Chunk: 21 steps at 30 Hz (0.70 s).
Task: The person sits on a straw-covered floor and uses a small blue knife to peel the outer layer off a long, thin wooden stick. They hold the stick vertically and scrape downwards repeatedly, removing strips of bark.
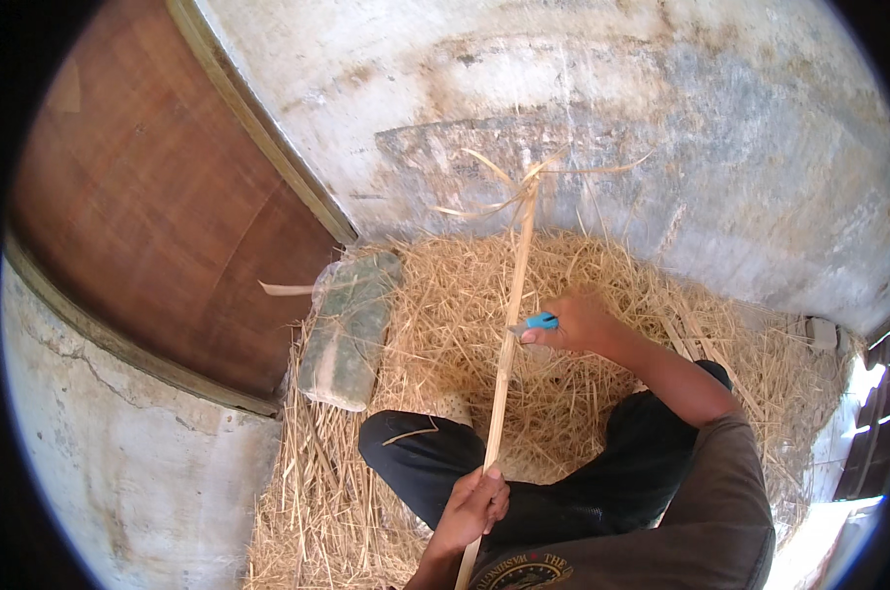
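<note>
A long pale stick (512, 295), which looks like split bamboo, runs from my lap up toward the wall. Thin curled shavings (509, 192) still hang from its far end. My left hand (474, 506) is wrapped round the near part of the stick, above my lap. Farther up, my right hand (575, 323) grips a knife with a blue handle (541, 322). The knife's blade lies against the stick's right side, about midway along; much of the blade is too small to make out.
Dry straw-like shavings (445, 295) cover the floor around my crossed legs (632, 442). A green block-like slab (352, 329) lies on them at the left, beside a brown panel (170, 197) with a wooden frame. A stained wall (740, 167) stands ahead.
</note>
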{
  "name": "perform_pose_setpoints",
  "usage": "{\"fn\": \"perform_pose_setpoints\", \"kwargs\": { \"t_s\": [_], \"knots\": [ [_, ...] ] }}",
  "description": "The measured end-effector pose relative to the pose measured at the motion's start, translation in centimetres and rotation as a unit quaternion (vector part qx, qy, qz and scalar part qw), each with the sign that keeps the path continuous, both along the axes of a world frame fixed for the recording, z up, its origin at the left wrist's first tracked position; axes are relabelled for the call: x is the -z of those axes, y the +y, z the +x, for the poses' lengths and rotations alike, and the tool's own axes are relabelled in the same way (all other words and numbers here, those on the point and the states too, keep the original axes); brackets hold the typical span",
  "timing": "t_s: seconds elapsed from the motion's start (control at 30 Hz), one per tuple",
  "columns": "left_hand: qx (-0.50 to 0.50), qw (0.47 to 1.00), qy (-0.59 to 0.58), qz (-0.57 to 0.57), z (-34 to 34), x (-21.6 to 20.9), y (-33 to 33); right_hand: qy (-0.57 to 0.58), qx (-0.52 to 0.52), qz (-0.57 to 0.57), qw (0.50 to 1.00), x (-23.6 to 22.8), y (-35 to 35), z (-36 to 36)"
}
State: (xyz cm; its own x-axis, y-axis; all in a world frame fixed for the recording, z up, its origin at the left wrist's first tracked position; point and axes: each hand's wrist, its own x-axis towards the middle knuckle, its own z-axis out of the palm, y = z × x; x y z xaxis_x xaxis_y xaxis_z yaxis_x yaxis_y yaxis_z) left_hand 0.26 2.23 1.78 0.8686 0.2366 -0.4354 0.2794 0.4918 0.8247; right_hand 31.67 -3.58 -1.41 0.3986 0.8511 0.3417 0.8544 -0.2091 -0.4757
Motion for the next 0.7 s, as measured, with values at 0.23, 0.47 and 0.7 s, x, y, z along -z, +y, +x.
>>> {"fn": "perform_pose_setpoints", "kwargs": {
  "t_s": [0.23,0.47,0.7],
  "knots": [
    [0.011,0.996,0.035,0.084,-0.5,-0.6,-0.4,-0.034,0.014,0.006,0.999,0.9,0.3,-0.2],
    [0.023,0.996,0.053,0.062,-0.2,-0.5,-1.0,-0.032,0.026,0.044,0.998,2.4,-0.2,1.0],
    [-0.009,0.994,0.000,-0.108,0.1,-1.0,-1.1,-0.094,0.036,0.045,0.994,2.3,0.7,1.5]
  ]
}}
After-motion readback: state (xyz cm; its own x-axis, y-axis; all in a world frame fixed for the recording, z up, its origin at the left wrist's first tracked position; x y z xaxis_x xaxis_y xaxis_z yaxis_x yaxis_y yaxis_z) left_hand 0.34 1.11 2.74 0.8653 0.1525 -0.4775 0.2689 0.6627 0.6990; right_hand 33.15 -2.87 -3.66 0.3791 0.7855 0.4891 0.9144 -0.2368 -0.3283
